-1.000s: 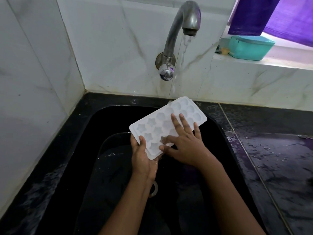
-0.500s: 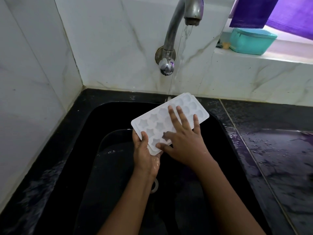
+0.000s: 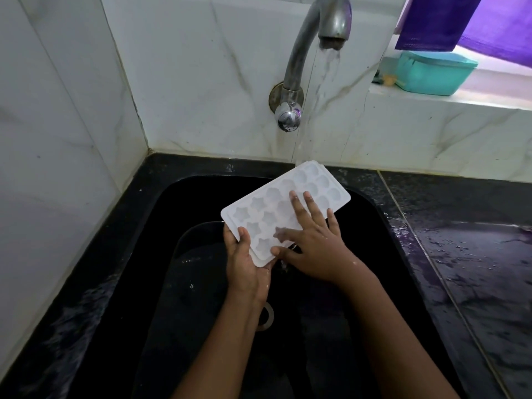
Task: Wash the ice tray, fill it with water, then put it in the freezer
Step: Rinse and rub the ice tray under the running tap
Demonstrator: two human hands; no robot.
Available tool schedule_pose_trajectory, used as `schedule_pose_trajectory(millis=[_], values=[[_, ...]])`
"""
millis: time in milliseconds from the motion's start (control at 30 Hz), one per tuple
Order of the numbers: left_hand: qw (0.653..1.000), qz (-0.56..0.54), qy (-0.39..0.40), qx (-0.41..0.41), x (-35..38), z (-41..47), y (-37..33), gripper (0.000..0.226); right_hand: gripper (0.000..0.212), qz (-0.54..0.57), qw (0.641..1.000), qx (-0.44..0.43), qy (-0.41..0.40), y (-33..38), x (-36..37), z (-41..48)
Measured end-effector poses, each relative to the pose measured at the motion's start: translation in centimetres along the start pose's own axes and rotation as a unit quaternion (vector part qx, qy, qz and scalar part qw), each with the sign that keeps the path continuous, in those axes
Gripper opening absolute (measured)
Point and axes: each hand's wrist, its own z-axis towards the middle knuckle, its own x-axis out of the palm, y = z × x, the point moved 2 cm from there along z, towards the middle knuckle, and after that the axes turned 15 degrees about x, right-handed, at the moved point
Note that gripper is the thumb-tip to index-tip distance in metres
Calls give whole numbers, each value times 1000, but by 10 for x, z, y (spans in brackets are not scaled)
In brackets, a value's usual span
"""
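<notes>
Tray: white, with star and shell moulds facing up, held slanted over the sink, near-left to far-right. Its far end sits under the stream.

Left hand: you grip the tray's near-left corner, thumb over the rim and fingers beneath.

Right hand: it lies flat on the moulds, fingers straight and spread, thumb at the near edge. It covers the tray's middle cells.

Tap: a curved metal spout from the far wall, running, with its knob at the base.

Sink: black, wet, with a drain ring showing between your forearms.

Counter: black, to the right of the sink, beaded with water.

Sill, far right: a teal tub, with something small and blurred just left of it. A purple cloth hangs above the tub.
</notes>
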Motion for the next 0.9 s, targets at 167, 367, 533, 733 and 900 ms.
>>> schedule_pose_trajectory(millis=[167,367,533,733,900], values=[[1000,-12,13,-12,7,-4,3,39,45,-43,997,26,-54,-2,-3,-4],[1000,-1,-3,4,1,2,-4,37,50,-23,1000,-11,-10,2,-1,-3],[1000,-8,11,-15,7,-5,2,38,45,-47,997,31,-57,-1,-3,-5],[1000,6,1,-18,3,-2,1,37,43,6,999,-2,36,3,-9,-6],[997,42,31,-48,8,-9,7,35,32,63,995,63,51,-21,-27,-5]])
